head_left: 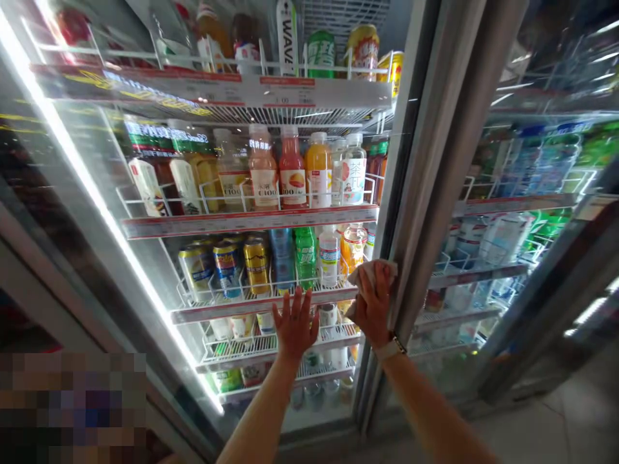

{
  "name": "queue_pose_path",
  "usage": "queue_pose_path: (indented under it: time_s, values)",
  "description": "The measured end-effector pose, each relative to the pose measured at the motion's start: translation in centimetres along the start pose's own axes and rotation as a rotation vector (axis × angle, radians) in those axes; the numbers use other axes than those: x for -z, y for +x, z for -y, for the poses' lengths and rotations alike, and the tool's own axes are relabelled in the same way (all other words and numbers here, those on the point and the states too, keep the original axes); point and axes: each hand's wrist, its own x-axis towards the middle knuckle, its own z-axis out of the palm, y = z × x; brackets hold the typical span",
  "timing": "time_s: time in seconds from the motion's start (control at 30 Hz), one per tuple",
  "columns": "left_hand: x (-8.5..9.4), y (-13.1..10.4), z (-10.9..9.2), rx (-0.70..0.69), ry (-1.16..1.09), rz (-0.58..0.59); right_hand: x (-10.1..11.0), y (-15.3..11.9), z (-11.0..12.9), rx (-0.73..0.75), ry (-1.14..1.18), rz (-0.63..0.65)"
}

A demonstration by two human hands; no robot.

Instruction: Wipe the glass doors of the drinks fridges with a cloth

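Your right hand grasps cloth, apparently pressed to glass door beside frame; left hand empty, splayed, seemingly steadying you

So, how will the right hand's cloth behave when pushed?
The cloth is probably floppy: its edges crumple around the right hand. Little bigger than that hand, it's likely light. It may bunch at the adjacent door frame.
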Motion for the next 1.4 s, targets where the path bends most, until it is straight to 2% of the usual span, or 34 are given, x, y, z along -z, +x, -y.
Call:
queue_pose_path:
  time_s: [0.17, 0.23, 0.27, 0.33, 0.43, 0.5, 0.57, 0.6, 0.67, 0.73, 0.8, 0.87, 0.93, 1.03, 1.1, 1.17, 1.23, 1.3, 1.4]
  values:
    - [0.1, 0.1, 0.1, -0.014, 0.003, -0.008, -0.8, -10.2, -0.3, -0.027, 0.003, 0.070]
    - [0.1, 0.2, 0.0, -0.016, 0.004, -0.006, -1.0, -12.5, 0.0, -0.023, 0.000, 0.108]
    - [0.1, 0.3, -0.1, -0.018, 0.007, -0.005, -1.1, -12.6, 0.3, -0.024, 0.002, 0.121]
    - [0.2, 0.5, -0.3, -0.017, 0.008, -0.007, -1.1, -10.6, 1.1, -0.023, 0.014, 0.131]
    - [1.0, 0.6, -0.5, -0.016, -0.031, 0.024, -1.1, -4.1, 3.0, 0.035, 0.042, 0.097]
    - [2.0, 0.5, 0.0, -0.028, -0.077, 0.076, -1.2, 0.1, 4.5, 0.072, 0.047, 0.057]
    - [3.2, 0.2, 1.3, -0.021, -0.086, 0.092, -1.6, 2.5, 6.1, 0.094, 0.046, 0.029]
    - [3.7, -0.1, 2.2, -0.002, -0.069, 0.075, -1.9, 2.7, 6.8, 0.103, 0.043, 0.029]
    - [4.7, -0.7, 4.5, 0.057, -0.006, 0.026, -2.7, 1.3, 8.2, 0.135, 0.039, 0.065]
    - [5.1, -1.3, 6.9, 0.099, 0.064, 0.016, -3.8, -1.9, 9.5, 0.177, 0.040, 0.113]
    - [5.2, -1.9, 8.8, 0.080, 0.116, 0.021, -4.9, -5.6, 10.7, 0.223, 0.059, 0.152]
    - [4.8, -2.5, 9.8, 0.034, 0.146, 0.007, -5.7, -8.4, 11.6, 0.262, 0.079, 0.190]
    - [4.5, -2.9, 10.1, 0.013, 0.149, -0.003, -6.0, -9.4, 12.3, 0.294, 0.087, 0.206]
    - [4.6, -3.5, 10.1, 0.025, 0.109, 0.059, -5.9, -7.2, 13.1, 0.333, 0.098, 0.200]
    - [5.3, -3.8, 10.4, 0.008, 0.060, 0.117, -5.7, -3.9, 13.9, 0.350, 0.105, 0.195]
    - [6.4, -3.9, 11.6, -0.003, 0.034, 0.128, -5.5, -0.3, 15.0, 0.353, 0.110, 0.188]
    - [7.6, -3.8, 13.6, 0.037, 0.055, 0.078, -5.5, 2.7, 16.3, 0.339, 0.133, 0.162]
    - [8.7, -3.4, 16.3, 0.119, 0.109, 0.028, -5.8, 4.3, 17.7, 0.303, 0.147, 0.126]
    - [9.8, -2.9, 20.4, 0.222, 0.169, 0.006, -6.6, 3.4, 19.9, 0.293, 0.143, 0.133]
